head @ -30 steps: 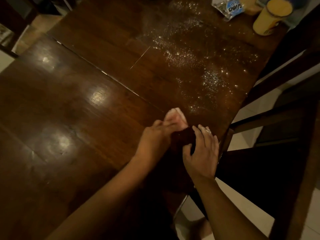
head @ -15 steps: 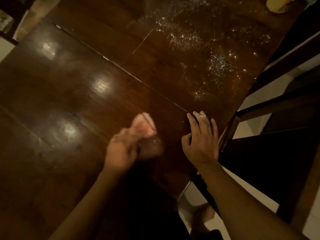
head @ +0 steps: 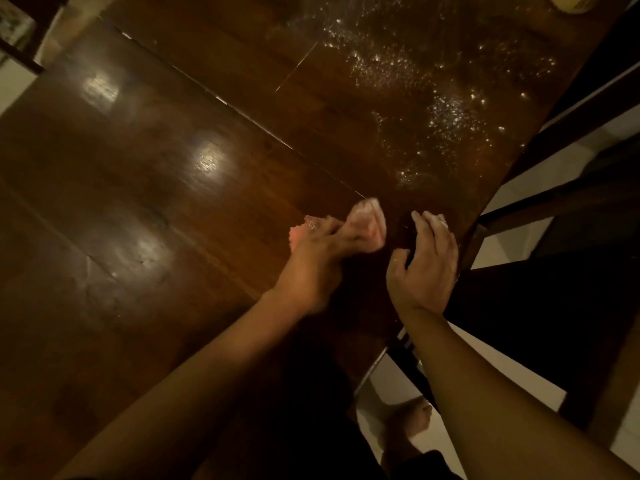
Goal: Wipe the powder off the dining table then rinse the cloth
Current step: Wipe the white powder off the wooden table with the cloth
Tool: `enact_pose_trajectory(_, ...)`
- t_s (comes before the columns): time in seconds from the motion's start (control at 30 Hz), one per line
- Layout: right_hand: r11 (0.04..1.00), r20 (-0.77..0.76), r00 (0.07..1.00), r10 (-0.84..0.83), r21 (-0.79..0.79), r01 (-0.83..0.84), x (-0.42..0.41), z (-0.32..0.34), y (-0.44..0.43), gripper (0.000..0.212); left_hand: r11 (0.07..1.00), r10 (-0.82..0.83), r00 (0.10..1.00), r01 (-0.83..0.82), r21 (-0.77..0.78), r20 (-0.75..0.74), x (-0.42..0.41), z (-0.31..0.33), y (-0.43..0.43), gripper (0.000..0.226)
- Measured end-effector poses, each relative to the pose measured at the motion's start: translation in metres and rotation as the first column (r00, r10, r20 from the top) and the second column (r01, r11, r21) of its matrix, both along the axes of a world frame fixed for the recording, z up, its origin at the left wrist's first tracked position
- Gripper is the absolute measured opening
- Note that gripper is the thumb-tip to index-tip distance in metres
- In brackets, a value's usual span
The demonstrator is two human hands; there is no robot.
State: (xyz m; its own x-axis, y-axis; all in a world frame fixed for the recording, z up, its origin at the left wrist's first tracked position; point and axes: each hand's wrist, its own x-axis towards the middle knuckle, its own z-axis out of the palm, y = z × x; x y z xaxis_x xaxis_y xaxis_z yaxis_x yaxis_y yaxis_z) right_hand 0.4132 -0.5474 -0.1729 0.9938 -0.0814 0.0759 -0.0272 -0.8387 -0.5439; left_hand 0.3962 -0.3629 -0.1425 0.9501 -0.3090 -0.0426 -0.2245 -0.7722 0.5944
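Dark brown polished wood fills most of the frame: a dining table (head: 138,202) with a glossy, lightly scuffed top that throws back three soft patches of light at centre left. A thin straight seam (head: 242,112) between two panels runs diagonally from the upper left down toward the centre. White powder (head: 446,112) lies scattered in fine grains and small clumps across the upper right of the tabletop, thinning out toward the table's right edge. Just below the powder, in the centre right, the left hand (head: 318,258) grips a bunched pale pink cloth (head: 367,220), its fingers curled around it. The soft, crumpled cloth sticks out past the knuckles and rests on the wood. Just beside it, the right hand (head: 426,268) lies palm down near the table's right edge, holding nothing. Its fingers are loosely spread and its fingertips are dusted white. The broad left half of the tabletop is bare wood. Along the right of the frame, past the table edge, stand the dark straight rails of a chair (head: 571,112) over pale floor tiles (head: 502,372). A bare foot (head: 412,424) shows at lower centre. Part of a yellow object (head: 571,1) is cut off at the top right corner.
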Motion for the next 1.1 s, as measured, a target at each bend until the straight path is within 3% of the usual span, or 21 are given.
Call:
enact_pose_trajectory(0.07, 1.000, -0.003, 1.000, 0.001, 0.011, -0.001, 0.000, -0.001, 0.000, 0.063, 0.973, -0.221, 0.975, 0.222, -0.062, 0.021, -0.014, -0.001, 0.035, 0.048)
enact_pose_trajectory(0.13, 1.000, -0.001, 1.000, 0.006, 0.005, -0.006, 0.000, -0.001, 0.000, 0.063, 0.954, -0.243, 0.969, 0.247, -0.173, 0.042, -0.016, 0.002, 0.069, 0.045)
enact_pose_trajectory(0.23, 1.000, 0.012, 1.000, 0.007, -0.018, -0.007, 0.001, 0.000, 0.001, 0.063, 0.984, 0.062, 0.996, -0.050, -0.169, 0.065, -0.005, 0.009, 0.083, 0.052)
enact_pose_trajectory(0.3, 1.000, 0.016, 1.000, 0.010, -0.024, -0.009, 0.000, 0.001, 0.001, 0.063, 0.942, 0.335, 0.936, -0.328, -0.071, 0.112, 0.006, -0.001, 0.069, 0.055)
enact_pose_trajectory(0.37, 0.999, 0.022, 1.000, 0.014, -0.031, -0.013, 0.000, 0.001, 0.001, 0.063, 0.905, 0.420, 0.907, -0.417, -0.087, 0.031, 0.013, -0.010, 0.039, 0.053)
enact_pose_trajectory(0.5, 0.999, 0.021, 0.999, 0.026, -0.048, -0.025, 0.001, -0.002, 0.000, 0.063, 0.998, 0.041, 0.999, -0.042, -0.050, -0.024, -0.025, 0.000, -0.012, 0.056)
enact_pose_trajectory(0.67, 0.999, 0.033, 0.999, 0.023, -0.043, -0.021, 0.000, -0.002, 0.000, 0.062, 0.971, -0.223, 0.972, 0.214, -0.103, -0.079, -0.056, 0.019, 0.042, 0.042)
enact_pose_trajectory(0.73, 0.998, 0.026, 0.999, 0.031, -0.053, -0.030, 0.000, -0.002, 0.000, 0.062, 0.988, -0.097, 0.992, 0.086, -0.131, -0.079, -0.051, 0.017, 0.073, 0.042)
enact_pose_trajectory(0.8, 0.996, 0.012, 0.999, 0.044, -0.074, -0.043, 0.000, -0.002, -0.001, 0.063, 0.972, 0.204, 0.979, -0.206, -0.114, -0.030, -0.047, 0.006, 0.097, 0.051)
enact_pose_trajectory(0.87, 0.993, 0.005, 0.998, 0.058, -0.103, -0.057, 0.001, -0.002, 0.000, 0.064, 0.875, 0.483, 0.875, -0.482, -0.032, 0.021, -0.047, -0.001, 0.100, 0.052)
enact_pose_trajectory(0.93, 0.987, -0.013, 0.997, 0.077, -0.138, -0.078, 0.001, -0.001, 0.000, 0.064, 0.792, 0.609, 0.791, -0.610, 0.006, 0.057, -0.054, 0.000, 0.078, 0.049)
enact_pose_trajectory(1.0, 0.981, -0.038, 0.994, 0.101, -0.165, -0.106, 0.001, 0.000, 0.001, 0.065, 0.822, 0.570, 0.820, -0.569, -0.034, 0.056, -0.071, 0.006, 0.044, 0.043)
enact_pose_trajectory(1.1, 0.975, -0.074, 0.990, 0.121, -0.180, -0.133, 0.000, 0.003, 0.000, 0.067, 0.955, 0.289, 0.955, -0.284, -0.078, 0.061, -0.109, 0.017, 0.010, 0.033)
